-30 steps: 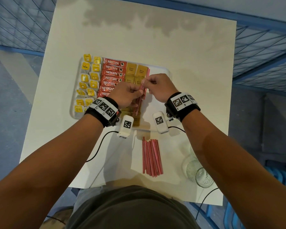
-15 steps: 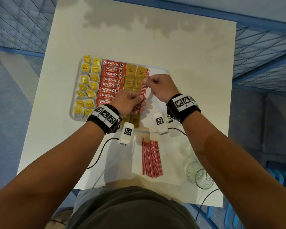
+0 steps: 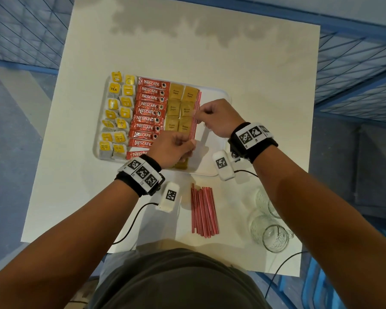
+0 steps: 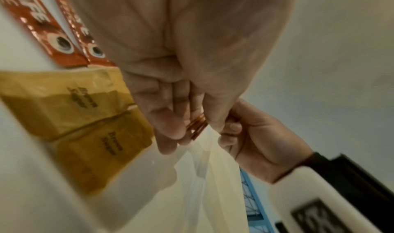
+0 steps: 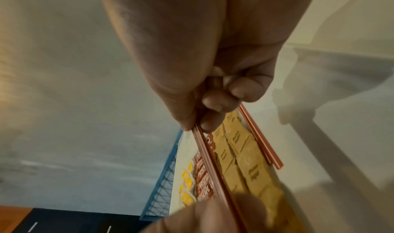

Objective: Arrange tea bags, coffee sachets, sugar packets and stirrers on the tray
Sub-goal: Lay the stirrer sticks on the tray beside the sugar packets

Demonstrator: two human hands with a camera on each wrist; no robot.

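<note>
White tray (image 3: pixel 216 94), stirrers (image 3: pixel 194 128) pinched between left hand (image 3: pixel 173 150), right hand (image 3: pixel 218 118)

The tray (image 3: pixel 212 94) is seen from overhead; it is viewed close, from beneath, by both wrist cameras.

Glossy red foil coffee sachets (image 3: pixel 151 108) catch the light; the brown sugar packets (image 3: pixel 179 108) look like matt kraft paper. The tray (image 3: pixel 212 139) is smooth white, probably plastic. Clear glass jars (image 3: pixel 273 236) stand on the matt pale worktop (image 3: pixel 243 63); the wrist bands (image 3: pixel 255 144) are black cloth
</note>
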